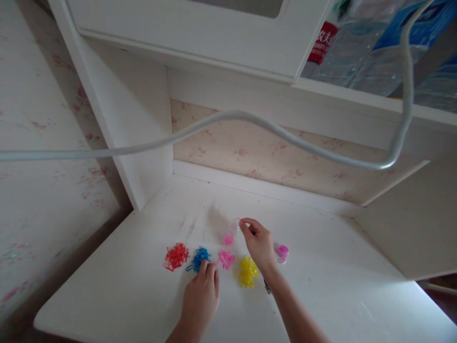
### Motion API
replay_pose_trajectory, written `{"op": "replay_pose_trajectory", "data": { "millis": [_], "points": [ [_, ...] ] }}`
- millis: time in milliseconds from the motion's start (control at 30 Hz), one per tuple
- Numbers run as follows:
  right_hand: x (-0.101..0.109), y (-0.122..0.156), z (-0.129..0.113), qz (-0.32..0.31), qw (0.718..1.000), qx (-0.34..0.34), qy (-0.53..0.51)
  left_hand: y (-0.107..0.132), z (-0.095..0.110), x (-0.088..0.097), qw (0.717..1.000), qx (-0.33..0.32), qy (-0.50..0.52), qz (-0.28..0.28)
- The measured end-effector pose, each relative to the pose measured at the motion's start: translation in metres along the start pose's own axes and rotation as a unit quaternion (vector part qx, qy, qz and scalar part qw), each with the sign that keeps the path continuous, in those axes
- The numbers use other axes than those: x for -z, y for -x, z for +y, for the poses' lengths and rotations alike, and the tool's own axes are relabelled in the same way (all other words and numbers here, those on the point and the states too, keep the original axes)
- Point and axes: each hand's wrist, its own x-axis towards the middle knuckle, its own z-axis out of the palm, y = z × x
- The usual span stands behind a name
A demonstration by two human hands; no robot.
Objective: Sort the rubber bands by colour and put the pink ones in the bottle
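Note:
My right hand (257,239) pinches a small pink rubber band (240,219) between thumb and forefinger. Just below its fingertips is a clear little container (233,226) with a pink part (228,239) at its near end. My left hand (202,287) is closed at the near edge of a pile of blue rubber bands (200,257). A bit of pink shows beside its fingertips, but what they hold is unclear. A pile of pink bands (226,259) lies right of that hand, and yellow bands (247,271) lie below my right hand. Red bands (176,256) form the leftmost pile.
A small container with a pinkish-purple top (282,252) stands right of my right wrist on the white desk (339,286). A pale cable (235,116) crosses the view. Above are a white cabinet (185,38) and a shelf with plastic bottles (357,47).

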Motion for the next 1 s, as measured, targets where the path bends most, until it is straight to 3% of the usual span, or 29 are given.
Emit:
{"op": "replay_pose_trajectory", "data": {
  "millis": [400,633,800,1000],
  "points": [
    [-0.006,-0.001,-0.004,-0.025,1.0,-0.017,0.01,-0.001,-0.004,0.002,0.999,-0.037,0.009,-0.017],
    [-0.001,0.04,0.007,-0.047,0.998,-0.032,-0.017,0.006,-0.005,0.0,0.997,-0.059,-0.009,-0.051],
    [-0.014,0.079,0.029,-0.136,0.987,-0.045,0.072,0.012,-0.002,0.013,0.994,-0.068,-0.02,-0.088],
    [-0.026,0.092,0.029,-0.197,0.954,-0.006,0.224,0.014,-0.006,0.036,0.995,-0.043,0.011,-0.084]
  ]
}}
